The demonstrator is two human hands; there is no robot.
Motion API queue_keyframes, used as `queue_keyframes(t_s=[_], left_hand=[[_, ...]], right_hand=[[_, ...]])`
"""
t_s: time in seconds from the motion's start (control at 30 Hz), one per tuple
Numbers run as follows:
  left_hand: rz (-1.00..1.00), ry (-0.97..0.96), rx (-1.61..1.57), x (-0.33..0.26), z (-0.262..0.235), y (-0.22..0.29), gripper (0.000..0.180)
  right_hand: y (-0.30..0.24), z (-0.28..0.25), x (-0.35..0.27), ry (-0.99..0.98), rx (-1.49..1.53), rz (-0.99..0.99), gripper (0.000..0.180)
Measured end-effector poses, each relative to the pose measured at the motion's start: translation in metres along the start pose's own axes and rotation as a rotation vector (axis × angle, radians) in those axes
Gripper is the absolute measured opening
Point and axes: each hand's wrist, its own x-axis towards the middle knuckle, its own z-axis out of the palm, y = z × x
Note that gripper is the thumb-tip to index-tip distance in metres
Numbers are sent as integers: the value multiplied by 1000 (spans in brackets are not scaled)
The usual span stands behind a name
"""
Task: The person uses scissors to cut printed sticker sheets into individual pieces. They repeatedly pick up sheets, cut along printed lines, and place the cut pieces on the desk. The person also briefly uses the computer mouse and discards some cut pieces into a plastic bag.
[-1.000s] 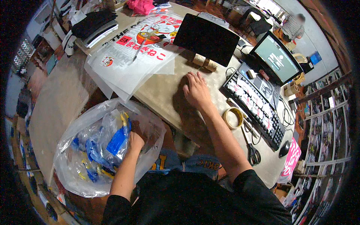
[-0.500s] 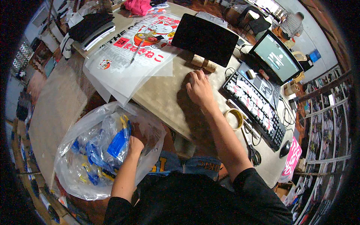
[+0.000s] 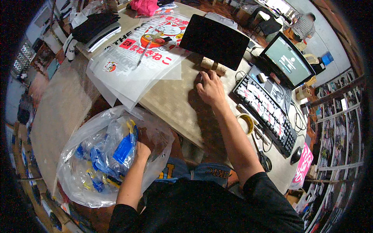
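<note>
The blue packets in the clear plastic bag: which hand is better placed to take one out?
Left. The left hand is already inside the clear plastic bag, beside a blue packet. The right hand lies flat on the table, near the dark tablet, away from the bag.

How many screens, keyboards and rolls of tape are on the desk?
Dark tablet: 1
Lit monitor: 1
Keyboard: 1
Tape rolls: 2, one by the right forearm, one near the monitor
Total: 5
</note>
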Motion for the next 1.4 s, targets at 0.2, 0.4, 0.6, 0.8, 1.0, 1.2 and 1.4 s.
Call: queue_keyframes(t_s=[0.2, 0.4, 0.6, 0.8, 1.0, 1.2, 1.4], left_hand=[[6, 3, -54, 2, -4, 9, 64], [-56, -40, -40, -6, -5, 5, 63], [-71, -101, 162, -3, 12, -9, 60], [-17, -144, 116, -10, -18, 15, 63], [-15, -190, 86, -16, -27, 21, 63], [-81, -368, 97, -8, -58, 31, 64], [-113, -477, -70, 6, -129, 99, 50]], right_hand=[[-3, -5, -7, 2, 3, -81, 49], [-24, -10, -29, -91, 8, -130, 49], [-89, -20, -78, -155, 153, -306, 51], [-174, 2, -142, -324, 348, -551, 51], [-208, 63, -167, -403, 502, -457, 40], [-146, -41, -84, -155, 694, -51, 32], [-9, -25, -12, 2, -148, 73, 43]])
